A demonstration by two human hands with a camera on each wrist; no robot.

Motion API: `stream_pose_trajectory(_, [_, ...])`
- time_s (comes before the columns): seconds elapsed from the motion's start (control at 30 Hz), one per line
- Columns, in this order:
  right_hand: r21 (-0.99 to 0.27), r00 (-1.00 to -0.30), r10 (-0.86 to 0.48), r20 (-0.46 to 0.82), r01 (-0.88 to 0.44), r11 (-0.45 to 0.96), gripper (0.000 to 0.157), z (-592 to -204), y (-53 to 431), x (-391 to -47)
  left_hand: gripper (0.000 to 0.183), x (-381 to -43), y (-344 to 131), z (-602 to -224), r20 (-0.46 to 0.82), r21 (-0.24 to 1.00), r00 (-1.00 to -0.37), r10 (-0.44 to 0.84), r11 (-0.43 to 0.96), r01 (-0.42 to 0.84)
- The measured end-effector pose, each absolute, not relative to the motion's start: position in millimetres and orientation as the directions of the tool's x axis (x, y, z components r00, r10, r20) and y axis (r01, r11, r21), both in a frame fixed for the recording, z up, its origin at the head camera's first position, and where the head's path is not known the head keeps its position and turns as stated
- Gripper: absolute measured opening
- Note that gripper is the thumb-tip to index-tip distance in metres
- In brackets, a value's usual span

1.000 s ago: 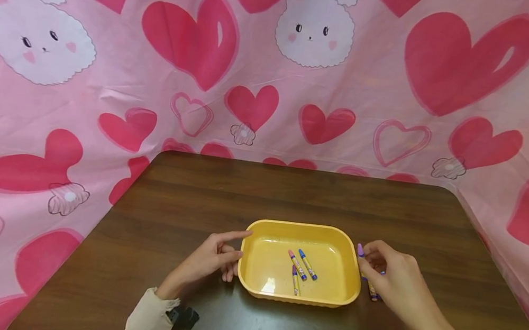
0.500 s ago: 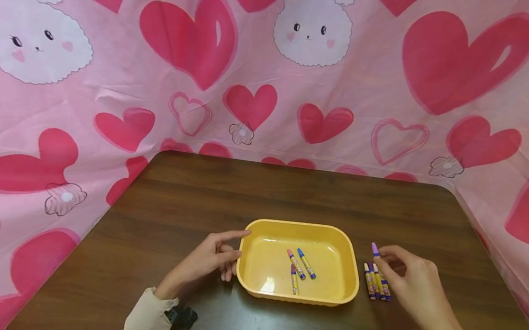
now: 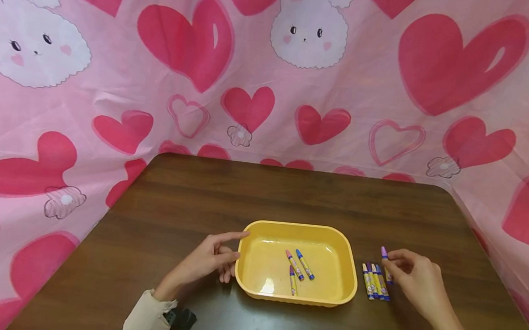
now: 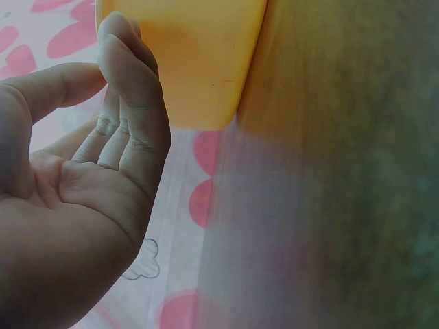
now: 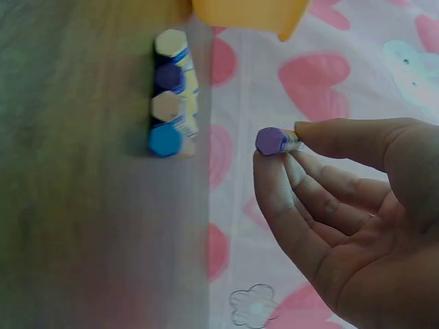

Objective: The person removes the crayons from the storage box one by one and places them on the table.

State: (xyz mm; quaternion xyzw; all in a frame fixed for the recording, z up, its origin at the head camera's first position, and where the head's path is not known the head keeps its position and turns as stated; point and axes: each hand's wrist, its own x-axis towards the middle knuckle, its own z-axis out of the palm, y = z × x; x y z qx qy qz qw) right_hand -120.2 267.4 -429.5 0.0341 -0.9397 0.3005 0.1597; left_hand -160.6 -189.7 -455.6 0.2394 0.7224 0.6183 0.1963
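One slim purple-and-yellow wax crayon (image 5: 276, 141), presumably light, brittle, best gripped mid-barrel, was pinched by the right hand (image 3: 419, 282), the loosely spread left hand (image 3: 207, 261) touching the rounded yellow plastic tray's (image 3: 294, 299) left rim.

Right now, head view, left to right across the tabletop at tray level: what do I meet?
Left hand → yellow tray with three crayons inside → row of four crayons → right hand. Held crayon left out: its span overlaps the row's.
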Motion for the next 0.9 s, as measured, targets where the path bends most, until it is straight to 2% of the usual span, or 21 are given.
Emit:
stream_pose_trajectory(0.27, [-0.678,-0.994,0.023,0.104,-0.054,0.733,0.015,-442,273,-121,0.050,-160,-190,-456,0.008,0.989,-0.811,0.585,0.115,0.093])
stream_pose_trajectory(0.47, [-0.683,-0.996,0.027,0.081,-0.036,0.730,0.017,-448,283,-121,0.050,-160,-189,-454,-0.003,0.987,-0.813,0.583,0.133,0.092])
stream_pose_trajectory(0.7, [-0.706,-1.000,0.022,-0.023,0.032,0.708,0.018,-454,288,-122,0.050,-160,-190,-453,0.003,0.985,-0.815,0.580,0.139,0.102])
stream_pose_trajectory(0.9, [-0.720,-0.999,0.012,-0.053,0.046,0.692,0.022,-453,289,-120,0.050,-160,-189,-453,-0.012,0.985,-0.816,0.578,0.149,0.091])
